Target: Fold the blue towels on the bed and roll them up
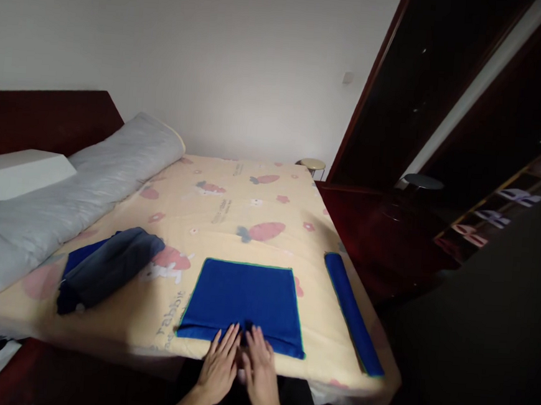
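Note:
A blue cloth with green edging lies spread on the bed in front of me, a low fold or ridge running along its near edge. My left hand rests on that near edge with its fingers stretched out, just left of the middle. Beside it, my right hand touches the same edge, fingers extended and the thumb toward the left hand. The cloth is bunched up a little between the fingertips. Neither hand visibly grips it, though the undersides of the fingers are hidden.
To the right lies a rolled blue cloth near the bed's side edge. Dark crumpled fabric sits on the left. Behind it are a long grey bolster and a white box. The patterned bedsheet reaches the wall; stools stand beyond.

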A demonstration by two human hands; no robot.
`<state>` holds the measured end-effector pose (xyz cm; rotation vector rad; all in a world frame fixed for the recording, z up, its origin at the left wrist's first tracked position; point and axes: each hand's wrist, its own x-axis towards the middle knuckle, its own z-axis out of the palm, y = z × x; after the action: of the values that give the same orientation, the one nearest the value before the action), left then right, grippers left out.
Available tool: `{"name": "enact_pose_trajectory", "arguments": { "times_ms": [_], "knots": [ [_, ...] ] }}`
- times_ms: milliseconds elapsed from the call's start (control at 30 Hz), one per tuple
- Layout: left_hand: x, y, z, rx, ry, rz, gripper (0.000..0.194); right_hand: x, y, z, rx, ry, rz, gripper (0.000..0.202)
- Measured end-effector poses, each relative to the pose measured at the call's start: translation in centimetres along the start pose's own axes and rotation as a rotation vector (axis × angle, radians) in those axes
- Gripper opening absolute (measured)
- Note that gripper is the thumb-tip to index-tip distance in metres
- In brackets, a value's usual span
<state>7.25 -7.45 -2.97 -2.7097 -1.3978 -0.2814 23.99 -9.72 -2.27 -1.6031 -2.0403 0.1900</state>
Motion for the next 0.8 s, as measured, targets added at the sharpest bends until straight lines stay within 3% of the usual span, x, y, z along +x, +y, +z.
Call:
{"name": "enact_pose_trajectory", "arguments": {
  "times_ms": [67,133,300,400,633,800],
  "knots": [
    [-0.1,-0.5,0.3,-0.011,0.003,0.043,0.064,1.4,-1.8,0.8,0.054,-0.118,-0.111,0.054],
    [-0.4,-1.8,0.4,-0.019,-0.008,0.029,0.062,1.8,-1.3,1.2,0.039,-0.136,-0.104,0.053],
    [-2.6,-7.9,-0.1,0.048,-0.013,-0.290,0.056,-1.4,6.8,0.0,-0.119,0.037,0.166,0.052],
    [-3.5,-10.2,-0.6,0.064,-0.033,-0.313,0.055,-3.1,10.2,-1.3,-0.161,0.050,0.236,0.053],
    [-4.2,-11.0,-1.1,0.102,-0.069,-0.362,0.052,-3.3,10.9,-1.8,-0.075,-0.032,0.290,0.052],
    [-4.2,-11.5,-1.7,0.178,-0.001,-0.417,0.051,-3.2,11.2,-1.4,-0.096,0.059,0.272,0.049]
  ]
}}
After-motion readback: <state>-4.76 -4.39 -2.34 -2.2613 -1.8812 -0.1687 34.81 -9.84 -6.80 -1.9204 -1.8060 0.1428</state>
